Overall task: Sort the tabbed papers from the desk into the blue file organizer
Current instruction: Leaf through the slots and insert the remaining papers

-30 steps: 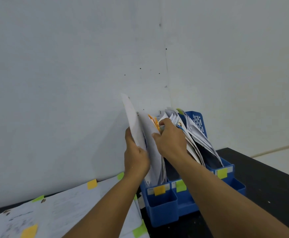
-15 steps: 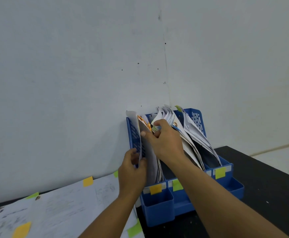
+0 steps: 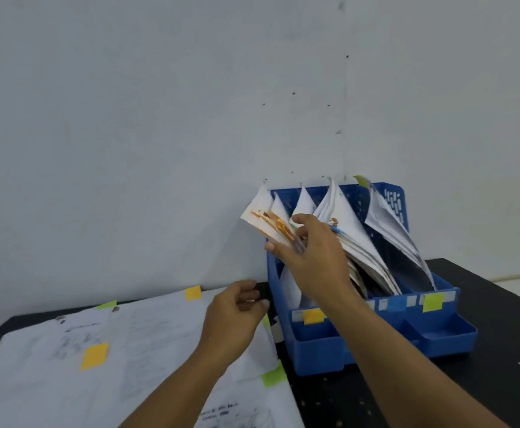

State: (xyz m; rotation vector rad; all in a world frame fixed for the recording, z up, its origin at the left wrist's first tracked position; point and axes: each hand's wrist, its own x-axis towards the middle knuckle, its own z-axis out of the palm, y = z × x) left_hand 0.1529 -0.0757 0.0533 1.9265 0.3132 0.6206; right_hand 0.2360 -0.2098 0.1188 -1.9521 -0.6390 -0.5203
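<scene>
Right hand (image 3: 311, 261) grip: fingers spread against filed sheets (image 3: 271, 223) in the blue file organizer (image 3: 323, 350). Left hand (image 3: 237, 313) hangs loosely curled, holding nothing, over tabbed papers (image 3: 129, 350) lying on the tabletop (image 3: 499, 304) (thin, floppy; best lifted by an edge).
</scene>
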